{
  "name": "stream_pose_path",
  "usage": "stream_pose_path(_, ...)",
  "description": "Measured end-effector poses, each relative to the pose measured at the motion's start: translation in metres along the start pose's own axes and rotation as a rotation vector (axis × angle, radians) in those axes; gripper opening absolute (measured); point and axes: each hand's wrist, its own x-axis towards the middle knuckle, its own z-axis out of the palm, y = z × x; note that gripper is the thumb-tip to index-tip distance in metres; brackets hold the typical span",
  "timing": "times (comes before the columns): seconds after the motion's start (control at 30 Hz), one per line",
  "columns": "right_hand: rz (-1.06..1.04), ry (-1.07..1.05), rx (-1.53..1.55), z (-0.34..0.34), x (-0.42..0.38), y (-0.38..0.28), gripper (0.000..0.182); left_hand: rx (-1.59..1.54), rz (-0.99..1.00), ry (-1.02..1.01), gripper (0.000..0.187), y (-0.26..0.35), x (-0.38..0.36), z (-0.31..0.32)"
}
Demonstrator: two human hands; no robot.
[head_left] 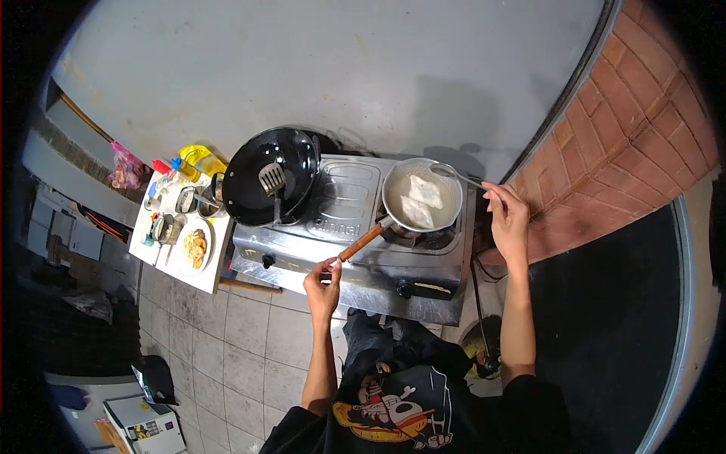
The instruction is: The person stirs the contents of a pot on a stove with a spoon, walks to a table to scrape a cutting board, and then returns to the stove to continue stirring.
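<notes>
A saucepan with a wooden handle sits on the right burner of the gas stove. Cloudy liquid fills it, and two pale dumplings lie in the liquid. My left hand pinches the end of the wooden handle. Held in my right hand by its handle is a metal spoon, its bowl over the pan's upper right rim. On the stove's left side stands a black wok with a slotted spatula resting in it.
Left of the stove, a white table carries a plate of food, a blue-capped bottle, a yellow packet and several small containers. A brick wall rises at the right. Behind the stove is a grey wall.
</notes>
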Motion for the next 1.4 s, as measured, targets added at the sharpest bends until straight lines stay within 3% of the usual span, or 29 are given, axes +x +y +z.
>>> stream_pose_path(0.23, 0.116, 0.030, 0.028, 0.011, -0.006, 0.023, 0.019, -0.007, 0.000, 0.019, 0.023, 0.001, -0.001, 0.002)
stream_pose_path(0.3, 0.301, 0.087, 0.079, 0.016, -0.006, 0.037, 0.019, -0.002, 0.004, 0.014, 0.023, 0.000, -0.001, 0.002)
stream_pose_path(0.33, 0.299, 0.090, 0.078, 0.021, -0.005, 0.046, 0.019, 0.003, 0.012, 0.009, 0.023, 0.000, -0.001, 0.001)
stream_pose_path(0.4, 0.459, 0.148, 0.321, 0.031, -0.006, 0.061, 0.019, 0.009, 0.020, 0.006, 0.023, 0.001, -0.001, 0.001)
stream_pose_path(0.53, 0.512, 0.129, 0.398, 0.043, -0.005, 0.076, 0.018, -0.001, 0.021, 0.023, 0.022, 0.004, -0.002, 0.002)
stream_pose_path(0.97, 0.565, 0.070, 0.367, 0.047, -0.002, 0.069, 0.019, 0.033, 0.001, 0.007, 0.023, 0.002, -0.003, 0.000)
stream_pose_path(1.3, 0.365, 0.070, 0.339, -0.001, 0.002, 0.006, 0.022, 0.001, 0.010, 0.008, 0.023, 0.006, -0.001, -0.002)
stream_pose_path(1.4, 0.264, 0.061, 0.226, -0.011, -0.005, -0.007, 0.021, -0.014, -0.126, -0.051, 0.026, 0.012, -0.001, -0.004)
